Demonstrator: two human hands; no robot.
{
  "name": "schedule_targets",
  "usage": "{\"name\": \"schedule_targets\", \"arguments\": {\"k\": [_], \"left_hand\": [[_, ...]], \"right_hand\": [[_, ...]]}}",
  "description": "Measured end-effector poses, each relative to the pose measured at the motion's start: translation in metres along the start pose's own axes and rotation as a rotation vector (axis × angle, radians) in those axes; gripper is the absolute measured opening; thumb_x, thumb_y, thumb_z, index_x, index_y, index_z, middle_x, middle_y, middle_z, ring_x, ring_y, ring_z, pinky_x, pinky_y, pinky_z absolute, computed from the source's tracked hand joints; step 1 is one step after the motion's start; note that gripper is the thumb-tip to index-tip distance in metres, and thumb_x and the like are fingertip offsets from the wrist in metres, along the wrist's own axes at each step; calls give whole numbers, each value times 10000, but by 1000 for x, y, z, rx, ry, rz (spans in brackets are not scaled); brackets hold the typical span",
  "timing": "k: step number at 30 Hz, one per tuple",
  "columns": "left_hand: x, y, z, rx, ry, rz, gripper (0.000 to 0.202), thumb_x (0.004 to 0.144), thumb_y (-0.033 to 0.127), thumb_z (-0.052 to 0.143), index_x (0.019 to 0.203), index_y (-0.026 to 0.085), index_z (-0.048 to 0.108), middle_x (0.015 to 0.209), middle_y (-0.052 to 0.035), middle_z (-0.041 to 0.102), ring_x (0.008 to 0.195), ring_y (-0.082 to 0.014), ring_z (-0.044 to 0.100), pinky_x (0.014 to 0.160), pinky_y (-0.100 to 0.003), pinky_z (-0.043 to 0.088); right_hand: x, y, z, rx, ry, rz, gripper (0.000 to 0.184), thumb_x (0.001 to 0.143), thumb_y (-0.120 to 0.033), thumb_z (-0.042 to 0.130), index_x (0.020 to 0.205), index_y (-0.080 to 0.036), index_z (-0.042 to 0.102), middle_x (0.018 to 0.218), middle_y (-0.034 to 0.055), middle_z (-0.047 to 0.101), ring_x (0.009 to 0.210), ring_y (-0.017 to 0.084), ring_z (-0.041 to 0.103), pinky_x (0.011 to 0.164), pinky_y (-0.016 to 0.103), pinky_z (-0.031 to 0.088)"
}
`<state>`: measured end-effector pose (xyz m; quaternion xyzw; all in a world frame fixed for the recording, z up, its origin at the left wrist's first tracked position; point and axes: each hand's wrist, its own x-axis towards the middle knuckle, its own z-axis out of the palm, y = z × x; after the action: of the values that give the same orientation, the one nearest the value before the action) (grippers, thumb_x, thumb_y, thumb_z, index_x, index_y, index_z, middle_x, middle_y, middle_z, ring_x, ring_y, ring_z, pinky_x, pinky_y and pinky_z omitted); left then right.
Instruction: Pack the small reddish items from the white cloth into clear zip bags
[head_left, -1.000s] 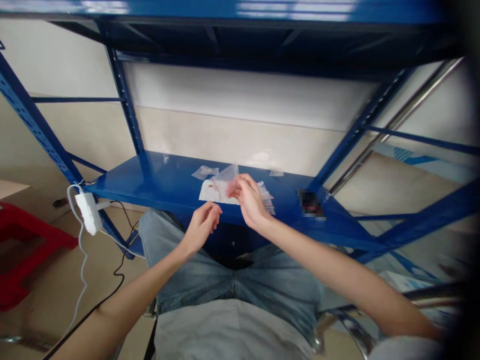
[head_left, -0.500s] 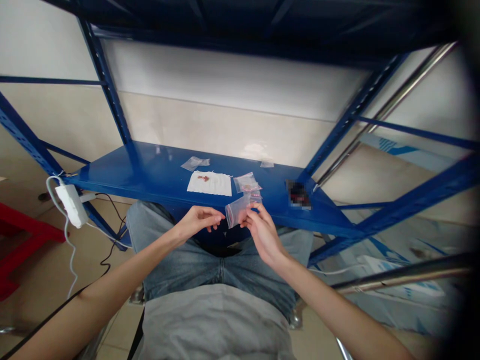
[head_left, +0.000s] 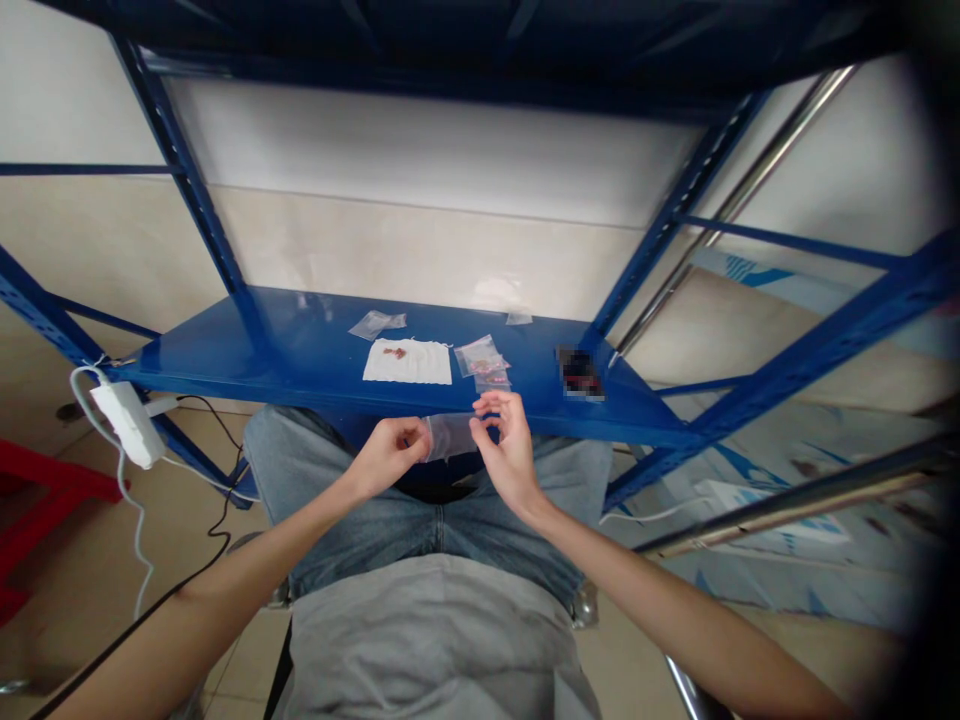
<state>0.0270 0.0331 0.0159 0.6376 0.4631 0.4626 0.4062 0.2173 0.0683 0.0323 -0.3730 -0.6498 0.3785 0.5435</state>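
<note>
A small clear plastic zip bag (head_left: 450, 437) hangs between my hands, just below the front edge of the blue steel shelf (head_left: 292, 340). My left hand (head_left: 388, 458) pinches its left side. My right hand (head_left: 506, 445) has its curled fingers and thumb at the bag's right edge. Behind the hands, a white paper sheet (head_left: 409, 362) with reddish bits (head_left: 394, 352) lies on the shelf. Small clear bags with reddish contents (head_left: 481, 355) rest to its right, and another clear bag (head_left: 376, 324) lies behind it.
A pixelated dark object (head_left: 580, 373) sits on the shelf's right part. Blue uprights (head_left: 187, 190) frame the shelf. A white power strip (head_left: 127, 424) hangs at its left end with cables. My jeans-covered lap lies below my hands, and a red stool (head_left: 45, 500) stands at far left.
The bag has come down from above the shelf to in front of its edge and now spreads sideways between my hands. The white sheet and small bags show unobstructed, and the view has shifted.
</note>
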Motion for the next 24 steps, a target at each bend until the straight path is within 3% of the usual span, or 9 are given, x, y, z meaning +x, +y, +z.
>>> {"name": "schedule_targets", "arguments": {"k": [3,7,10,13,19,24], "left_hand": [[-4,2,5,88,-12,17,182,844,232,541,690,144,578,630,4,584,590,-105,512,571,-213,389],[-12,10,10,176,-1,43,199,858,255,554,703,138,595,630,10,582,583,-101,477,573,-216,368],[-15,15,10,244,13,68,172,852,237,559,727,137,623,637,9,599,583,-103,477,580,-218,363],[-14,16,10,293,3,75,172,849,220,543,731,140,639,633,4,614,570,-104,490,576,-218,360],[-15,12,12,491,-19,106,166,798,195,560,636,164,572,572,20,559,523,-99,453,546,-225,294],[-23,19,9,731,9,119,182,764,184,583,591,179,527,525,32,498,490,-107,430,544,-251,263]], "right_hand": [[-13,-17,0,-95,-31,-175,153,883,-233,575,1027,-251,526,1007,70,579,936,217,565,829,373,465],[-28,-24,5,-240,-216,-297,100,872,-213,588,948,-255,539,899,46,584,886,226,569,806,375,460],[-27,-15,8,-250,-360,-209,270,882,-214,570,1135,-264,492,772,-8,571,726,189,567,709,325,446],[-19,-6,7,-256,-426,-134,378,891,-162,494,1250,-253,419,647,-60,505,574,153,499,610,278,387],[-14,-3,4,-347,-498,-134,608,835,-110,498,1405,-233,326,662,-67,506,601,146,531,623,250,387],[-14,-2,4,-467,-503,-115,666,749,-74,527,1382,-234,395,637,-71,527,581,154,539,610,254,386]]}}
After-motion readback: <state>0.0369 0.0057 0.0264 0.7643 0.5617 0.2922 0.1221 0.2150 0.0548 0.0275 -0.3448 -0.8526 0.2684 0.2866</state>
